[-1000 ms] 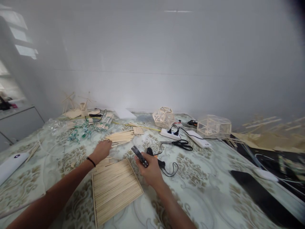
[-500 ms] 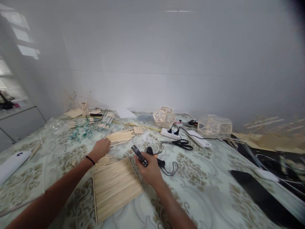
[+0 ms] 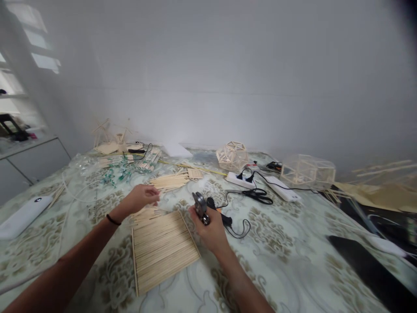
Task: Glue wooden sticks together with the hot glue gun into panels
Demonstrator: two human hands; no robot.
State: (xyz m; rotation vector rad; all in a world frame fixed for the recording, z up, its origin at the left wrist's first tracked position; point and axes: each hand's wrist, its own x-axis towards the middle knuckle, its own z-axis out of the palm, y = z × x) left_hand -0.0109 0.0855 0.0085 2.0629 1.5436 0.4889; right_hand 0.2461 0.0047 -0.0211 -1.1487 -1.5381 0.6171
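**Cutter in the right hand, left hand over the sticks**

On my feed the right hand is clenched around a small black-handled cutter, its metal head raised above the table, near the middle and a little toward the near edge. The left hand hovers just beyond the far edge of the stick mat, fingers drawn together and pointing right. Whether they pinch a stick I cannot tell (too small and blurred from here). The mat lies flat between both forearms, close to the near edge. A pile of loose sticks sits farther back. Just beside the cutter lies a black corded tool; its cable runs toward the white power strip. Along the far edge stand two stick frames — a rounded lattice ball and a box frame.
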